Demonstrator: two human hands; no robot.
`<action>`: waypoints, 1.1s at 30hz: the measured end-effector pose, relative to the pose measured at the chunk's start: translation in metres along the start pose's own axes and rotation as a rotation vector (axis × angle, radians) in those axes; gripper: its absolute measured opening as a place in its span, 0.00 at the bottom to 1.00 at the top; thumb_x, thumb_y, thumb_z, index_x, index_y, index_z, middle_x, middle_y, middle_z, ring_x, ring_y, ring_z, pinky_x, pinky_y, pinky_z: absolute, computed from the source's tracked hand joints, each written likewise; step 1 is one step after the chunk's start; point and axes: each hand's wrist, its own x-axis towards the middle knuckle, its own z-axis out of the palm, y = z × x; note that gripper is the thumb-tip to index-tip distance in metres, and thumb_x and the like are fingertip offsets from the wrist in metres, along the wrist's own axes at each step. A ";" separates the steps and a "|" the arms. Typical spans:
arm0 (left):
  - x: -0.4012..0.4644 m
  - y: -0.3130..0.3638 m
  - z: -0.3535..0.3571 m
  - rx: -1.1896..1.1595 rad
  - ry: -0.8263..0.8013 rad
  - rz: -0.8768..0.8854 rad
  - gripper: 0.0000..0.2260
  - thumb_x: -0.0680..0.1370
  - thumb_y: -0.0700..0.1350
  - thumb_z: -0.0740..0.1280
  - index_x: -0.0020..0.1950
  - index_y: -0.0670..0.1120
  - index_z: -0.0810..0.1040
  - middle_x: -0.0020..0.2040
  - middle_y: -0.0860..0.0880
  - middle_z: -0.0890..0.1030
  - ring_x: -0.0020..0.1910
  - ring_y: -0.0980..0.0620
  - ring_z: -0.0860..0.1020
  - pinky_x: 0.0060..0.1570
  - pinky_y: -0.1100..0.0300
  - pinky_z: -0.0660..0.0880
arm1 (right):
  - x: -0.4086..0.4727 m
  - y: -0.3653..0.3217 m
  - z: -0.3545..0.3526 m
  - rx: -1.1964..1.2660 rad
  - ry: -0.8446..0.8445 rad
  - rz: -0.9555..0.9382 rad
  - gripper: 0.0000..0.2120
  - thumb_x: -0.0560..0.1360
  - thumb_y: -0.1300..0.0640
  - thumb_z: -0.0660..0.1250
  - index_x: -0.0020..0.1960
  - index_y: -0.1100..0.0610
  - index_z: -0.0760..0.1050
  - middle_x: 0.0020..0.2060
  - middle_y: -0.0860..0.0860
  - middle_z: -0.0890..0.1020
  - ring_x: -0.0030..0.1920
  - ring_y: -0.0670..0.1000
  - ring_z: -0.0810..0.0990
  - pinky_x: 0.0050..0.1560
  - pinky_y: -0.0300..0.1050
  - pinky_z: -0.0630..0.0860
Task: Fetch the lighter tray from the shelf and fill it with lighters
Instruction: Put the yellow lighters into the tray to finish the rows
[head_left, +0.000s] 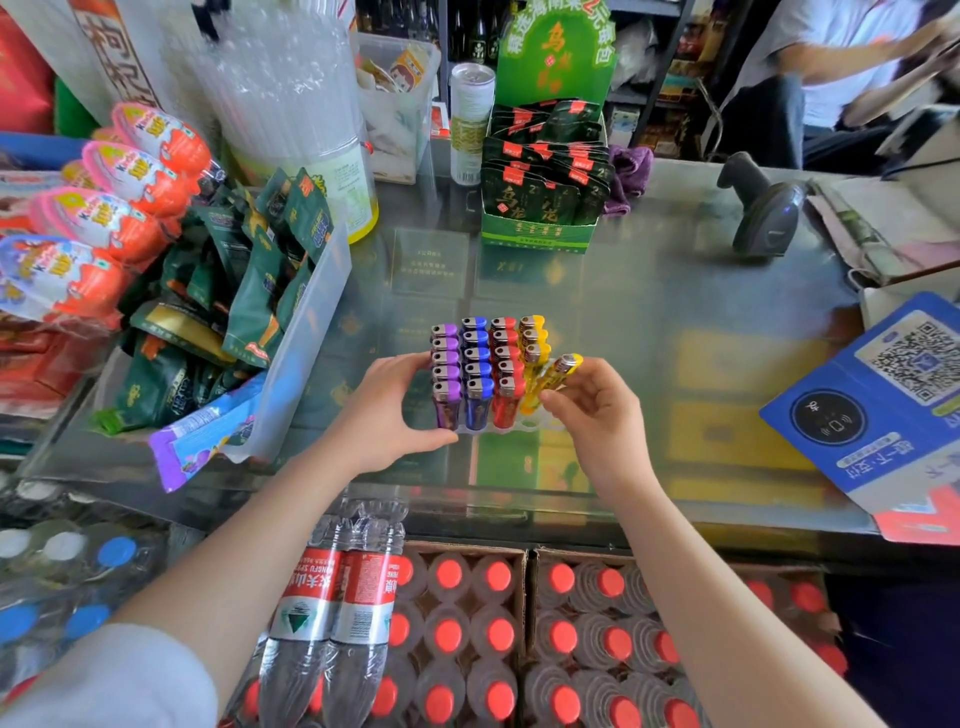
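Observation:
A clear plastic lighter tray (527, 427) sits on the glass counter, holding upright rows of purple (445, 364), blue (478, 364), red (505, 364) and yellow lighters (535, 338). My left hand (387, 410) grips the tray's left side, thumb at its front corner. My right hand (597, 410) pinches one yellow lighter (561, 371), tilted to the right, just above the front of the yellow row. Empty holes show at the tray's front right.
A clear bin of green snack packets (249, 312) stands to the left, a green display box (540, 208) behind, a barcode scanner (763, 213) at back right, a blue QR payment sign (883, 405) at right. Bottled water crates (519, 623) lie below the counter edge. A seated person (841, 78) is at far right.

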 end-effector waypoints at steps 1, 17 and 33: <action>0.000 0.000 0.000 0.000 0.000 0.000 0.31 0.64 0.51 0.75 0.64 0.53 0.68 0.61 0.54 0.72 0.62 0.54 0.65 0.57 0.56 0.63 | 0.000 0.000 0.000 -0.041 0.002 -0.011 0.14 0.69 0.68 0.70 0.41 0.49 0.73 0.34 0.48 0.79 0.33 0.42 0.75 0.37 0.32 0.73; -0.001 0.000 0.000 0.003 0.010 0.015 0.29 0.64 0.51 0.75 0.62 0.53 0.69 0.57 0.59 0.70 0.60 0.55 0.65 0.57 0.55 0.64 | 0.005 -0.001 0.003 -0.479 -0.050 -0.175 0.10 0.70 0.62 0.70 0.39 0.54 0.69 0.35 0.47 0.73 0.35 0.40 0.71 0.35 0.31 0.66; -0.006 0.004 0.002 0.017 0.021 0.047 0.21 0.67 0.50 0.73 0.58 0.56 0.71 0.56 0.57 0.75 0.59 0.50 0.70 0.57 0.52 0.67 | 0.011 0.010 -0.008 -0.759 -0.185 -0.282 0.15 0.70 0.53 0.71 0.50 0.62 0.73 0.47 0.56 0.78 0.44 0.49 0.69 0.44 0.46 0.72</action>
